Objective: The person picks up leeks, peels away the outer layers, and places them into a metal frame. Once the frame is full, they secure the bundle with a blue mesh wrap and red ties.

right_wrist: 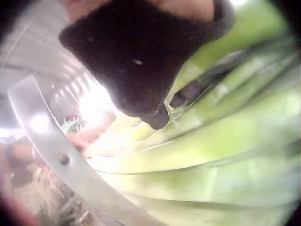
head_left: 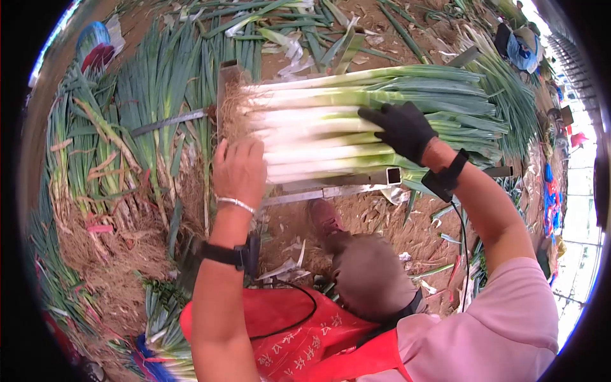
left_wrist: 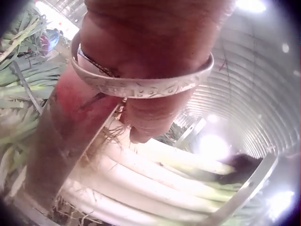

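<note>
Lying on a metal rack (head_left: 380,177), the leeks (head_left: 305,121) point their roots toward nine o'clock. At their eight o'clock edge the bare left hand (head_left: 238,169) rests unclenched; the gloved right hand (head_left: 402,132) touches their middle, fingers toward ten, whether grasping any I cannot tell.

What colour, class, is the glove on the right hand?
Black; the glove shows best in the head view.

Farm tunnel: ribbed roof (left_wrist: 244,80), soil (head_left: 289,216), scallions (head_left: 337,118)
</note>
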Demonstrator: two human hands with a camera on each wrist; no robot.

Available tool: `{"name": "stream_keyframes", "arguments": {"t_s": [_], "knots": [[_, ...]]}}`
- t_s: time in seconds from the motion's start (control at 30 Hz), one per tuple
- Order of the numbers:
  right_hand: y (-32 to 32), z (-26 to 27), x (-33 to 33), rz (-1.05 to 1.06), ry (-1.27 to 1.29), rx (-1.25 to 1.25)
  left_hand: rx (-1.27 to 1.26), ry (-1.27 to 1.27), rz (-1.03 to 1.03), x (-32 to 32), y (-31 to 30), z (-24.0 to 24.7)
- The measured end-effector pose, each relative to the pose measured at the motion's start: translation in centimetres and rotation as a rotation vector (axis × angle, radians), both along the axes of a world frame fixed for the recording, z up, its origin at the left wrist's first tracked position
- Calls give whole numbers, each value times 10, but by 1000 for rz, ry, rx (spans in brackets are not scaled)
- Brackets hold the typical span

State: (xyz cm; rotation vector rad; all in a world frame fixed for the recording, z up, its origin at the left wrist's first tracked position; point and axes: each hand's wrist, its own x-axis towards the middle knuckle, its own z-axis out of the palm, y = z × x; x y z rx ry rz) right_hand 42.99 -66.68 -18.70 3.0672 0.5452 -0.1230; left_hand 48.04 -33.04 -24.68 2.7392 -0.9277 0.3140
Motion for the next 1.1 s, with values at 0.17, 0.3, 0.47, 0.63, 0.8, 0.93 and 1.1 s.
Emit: {"name": "stream_keyframes", "arguments": {"t_s": [0.17,0.3,0.47,0.63,0.8,0.93,1.1], "knots": [[-4,-13,5,20,27,151,-54,-11,107,-8,9,-1],[-12,-36,18,-60,207,74,41,66,-16,-37,22,27],[-45,-44,31,160,253,231,-301,250,224,-136,139,88],[13,75,24,-238,353,434,-827,464,874,-313,277,63],[72,143,15,146,-6,323,-593,422,1681,-553,373,-34],[170,135,2,430,-13,202,-654,202,2093,-672,394,-115],[230,82,19,149,483,755,-668,222,2354,-729,434,-159]]}}
